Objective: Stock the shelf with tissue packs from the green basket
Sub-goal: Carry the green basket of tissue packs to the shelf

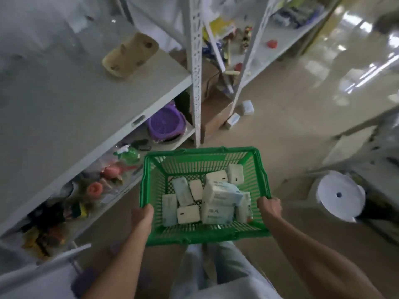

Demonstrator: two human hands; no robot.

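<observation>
I hold a green basket (200, 154) in front of me, above the floor. My left hand (142, 214) grips its left rim and my right hand (269, 207) grips its right rim. Inside lie several white and pale blue tissue packs (218, 199), piled loosely on the basket's bottom. A grey shelf (71, 108) runs along my left, its broad upper board mostly bare.
A beige holder (130, 55) lies on the upper board. The lower board carries a purple basket (166, 124) and small toys (101, 182). White uprights (195, 67) and cardboard boxes (213, 113) stand ahead. Two packs (247, 107) lie on the floor. A white stool (339, 195) is at right.
</observation>
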